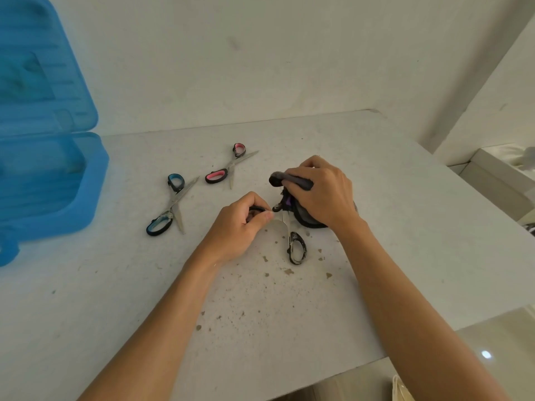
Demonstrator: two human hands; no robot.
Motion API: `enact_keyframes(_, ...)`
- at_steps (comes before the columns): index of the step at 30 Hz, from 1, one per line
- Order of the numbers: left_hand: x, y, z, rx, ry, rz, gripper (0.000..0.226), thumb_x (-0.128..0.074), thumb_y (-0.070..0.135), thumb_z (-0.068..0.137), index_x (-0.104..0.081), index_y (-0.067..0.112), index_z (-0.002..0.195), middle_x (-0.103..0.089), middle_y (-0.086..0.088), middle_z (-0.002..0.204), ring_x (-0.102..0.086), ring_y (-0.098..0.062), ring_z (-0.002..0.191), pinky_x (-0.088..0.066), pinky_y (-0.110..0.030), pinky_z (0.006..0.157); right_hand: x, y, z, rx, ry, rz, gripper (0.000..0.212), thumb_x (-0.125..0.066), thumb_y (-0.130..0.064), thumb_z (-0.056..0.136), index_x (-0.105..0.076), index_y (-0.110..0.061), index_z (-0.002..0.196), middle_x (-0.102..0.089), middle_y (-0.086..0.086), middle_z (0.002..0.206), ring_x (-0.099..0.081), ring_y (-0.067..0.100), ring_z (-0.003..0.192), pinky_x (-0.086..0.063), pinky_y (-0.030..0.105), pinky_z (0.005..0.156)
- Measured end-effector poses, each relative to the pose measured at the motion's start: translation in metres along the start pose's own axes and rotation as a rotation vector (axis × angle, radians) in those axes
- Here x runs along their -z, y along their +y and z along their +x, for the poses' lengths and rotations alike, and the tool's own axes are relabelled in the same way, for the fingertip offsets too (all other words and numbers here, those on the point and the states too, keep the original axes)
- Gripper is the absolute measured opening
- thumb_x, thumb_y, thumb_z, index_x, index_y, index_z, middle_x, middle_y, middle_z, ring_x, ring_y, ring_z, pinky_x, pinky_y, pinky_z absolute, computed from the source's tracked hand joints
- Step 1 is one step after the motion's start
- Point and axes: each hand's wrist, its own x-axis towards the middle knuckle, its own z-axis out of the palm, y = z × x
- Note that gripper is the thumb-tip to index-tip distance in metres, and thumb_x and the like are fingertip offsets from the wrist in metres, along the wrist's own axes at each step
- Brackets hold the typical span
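A pair of scissors with worn black-and-white handles (296,248) lies open on the white table (405,256). My left hand (240,227) grips its far handle loop, fingers curled round it. My right hand (318,192) grips the dark handle of a black sharpener-like tool (289,180) with a purple part, which stands on a round dark base. The scissors' blade runs up into the tool under my right hand; the blade tip is hidden.
Blue-handled scissors (170,204) and pink-handled scissors (228,166) lie open to the left and behind. An open blue plastic case (43,169) stands at the far left. Brown specks dot the table near its front edge. A wall rises behind.
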Motion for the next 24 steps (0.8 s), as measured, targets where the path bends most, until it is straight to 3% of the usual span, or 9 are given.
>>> enact_keyframes(4,-0.001,0.0,-0.001,0.012,0.013,-0.016,0.009,-0.062,0.028,0.101,-0.066,0.021,0.101,-0.064,0.011,0.076,-0.054,0.002,0.061,-0.041,-0.012,0.061,0.011,0.001,-0.008,0.061,-0.127,0.021,0.02,-0.075,-0.038,0.089,-0.08,-0.036,0.108,-0.067,-0.014,0.1,-0.064,0.012,0.08,-0.05,0.031,0.064)
enact_keyframes(9,-0.001,0.0,0.001,0.016,0.015,-0.024,0.007,-0.062,0.03,0.101,-0.065,0.024,0.099,-0.061,0.01,0.072,-0.049,-0.001,0.058,-0.04,-0.016,0.058,0.028,-0.004,-0.017,0.172,-0.288,-0.01,0.019,-0.078,-0.035,0.086,-0.08,-0.036,0.105,-0.066,-0.017,0.097,-0.056,0.006,0.077,-0.043,0.027,0.063)
enact_keyframes(15,-0.002,0.004,-0.002,0.011,0.019,-0.024,0.008,-0.062,0.028,0.101,-0.065,0.021,0.101,-0.065,0.013,0.08,-0.059,0.004,0.069,-0.043,-0.011,0.065,0.04,0.004,-0.026,0.209,-0.295,-0.005,0.017,-0.083,-0.031,0.08,-0.082,-0.035,0.097,-0.066,-0.018,0.094,-0.058,0.006,0.072,-0.046,0.028,0.06)
enact_keyframes(18,-0.001,0.003,-0.002,0.028,0.058,-0.056,0.007,-0.064,0.029,0.1,-0.066,0.022,0.1,-0.07,0.01,0.092,-0.063,0.003,0.081,-0.046,-0.014,0.074,0.05,0.01,-0.027,0.113,-0.131,-0.148,0.015,-0.08,-0.031,0.084,-0.081,-0.034,0.1,-0.067,-0.014,0.098,-0.062,0.012,0.074,-0.043,0.028,0.064)
enact_keyframes(22,0.0,0.005,-0.004,0.039,0.078,-0.09,0.007,-0.067,0.027,0.098,-0.067,0.021,0.097,-0.072,0.004,0.08,-0.064,-0.001,0.074,-0.051,-0.02,0.074,0.057,0.02,-0.039,-0.135,0.236,-0.084,0.015,-0.075,-0.036,0.09,-0.078,-0.026,0.102,-0.068,-0.009,0.098,-0.061,0.013,0.077,-0.042,0.029,0.067)
enact_keyframes(24,0.003,0.005,-0.004,0.047,0.059,-0.095,0.007,-0.068,0.027,0.097,-0.067,0.02,0.095,-0.074,0.004,0.077,-0.067,-0.003,0.076,-0.053,-0.024,0.077,0.05,0.021,-0.05,-0.18,0.307,-0.087,0.015,-0.075,-0.036,0.09,-0.076,-0.023,0.099,-0.067,-0.008,0.093,-0.061,0.016,0.073,-0.041,0.029,0.065)
